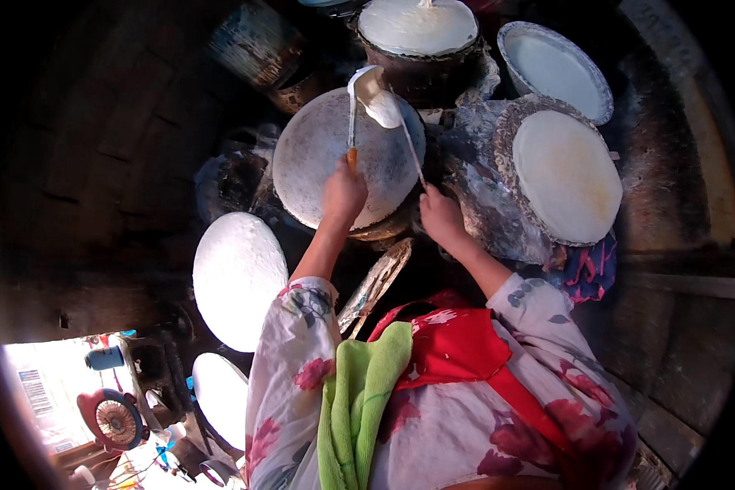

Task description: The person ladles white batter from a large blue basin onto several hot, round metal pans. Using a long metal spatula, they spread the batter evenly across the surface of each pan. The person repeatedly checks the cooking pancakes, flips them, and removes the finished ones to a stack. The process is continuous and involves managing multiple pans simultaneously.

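Observation:
My left hand (344,191) is closed around the orange handle of a metal spatula (352,125). In my right hand (442,214) is a thin stick (409,136), its far end pointing up and left. A folded white sheet (376,97), which looks like dough or batter, hangs at the far ends of the two tools. Below them lies a round, greyish, stained griddle or pan lid (318,165); the picture does not settle which. Both hands are over its near side, apart from each other.
Behind stands a dark pot with a white round top (416,27). A speckled basin of whitish liquid (554,70) and a round white-topped board or lid (566,177) are at the right. White discs (239,282) stand at the left, with a small fan (115,419) beyond.

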Demonstrator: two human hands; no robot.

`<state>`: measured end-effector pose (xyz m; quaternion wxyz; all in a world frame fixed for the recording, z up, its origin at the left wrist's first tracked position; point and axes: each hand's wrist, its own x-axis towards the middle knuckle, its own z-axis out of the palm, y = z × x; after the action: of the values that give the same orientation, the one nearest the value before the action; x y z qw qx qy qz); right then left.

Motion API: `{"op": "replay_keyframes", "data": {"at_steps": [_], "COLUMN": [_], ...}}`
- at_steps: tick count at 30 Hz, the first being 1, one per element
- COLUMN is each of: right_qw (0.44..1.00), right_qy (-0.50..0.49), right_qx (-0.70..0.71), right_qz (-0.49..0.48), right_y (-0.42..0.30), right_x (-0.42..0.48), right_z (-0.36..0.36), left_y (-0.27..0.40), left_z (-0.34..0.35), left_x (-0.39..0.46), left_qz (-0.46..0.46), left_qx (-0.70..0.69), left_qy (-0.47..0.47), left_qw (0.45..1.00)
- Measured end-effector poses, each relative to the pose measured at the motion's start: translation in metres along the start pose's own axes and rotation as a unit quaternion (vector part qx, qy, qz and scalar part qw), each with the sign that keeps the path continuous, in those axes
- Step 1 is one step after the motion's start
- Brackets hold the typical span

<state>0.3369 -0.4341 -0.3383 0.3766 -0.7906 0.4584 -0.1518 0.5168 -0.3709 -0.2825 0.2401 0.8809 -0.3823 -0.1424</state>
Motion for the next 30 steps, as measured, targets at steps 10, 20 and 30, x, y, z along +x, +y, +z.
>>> {"op": "replay_keyframes", "data": {"at_steps": [10, 20, 30], "right_qw": [0.994, 0.982, 0.963], "right_qy": [-0.017, -0.049, -0.041], "right_qx": [-0.095, -0.16, -0.209], "right_qz": [-0.047, -0.083, -0.168], "right_y": [0.016, 0.0, -0.014], "right_x": [0.028, 0.053, 0.072], "right_z": [-0.007, -0.022, -0.018], "left_y": [-0.026, -0.047, -0.063], "left_z": [-0.012, -0.031, -0.047], "left_x": [0.006, -0.008, -0.035], "left_qz": [-0.056, -0.09, -0.125], "left_qx": [0.076, 0.083, 0.061], "left_qy": [0.034, 0.066, 0.079], "left_qw": [0.995, 0.99, 0.987]}}
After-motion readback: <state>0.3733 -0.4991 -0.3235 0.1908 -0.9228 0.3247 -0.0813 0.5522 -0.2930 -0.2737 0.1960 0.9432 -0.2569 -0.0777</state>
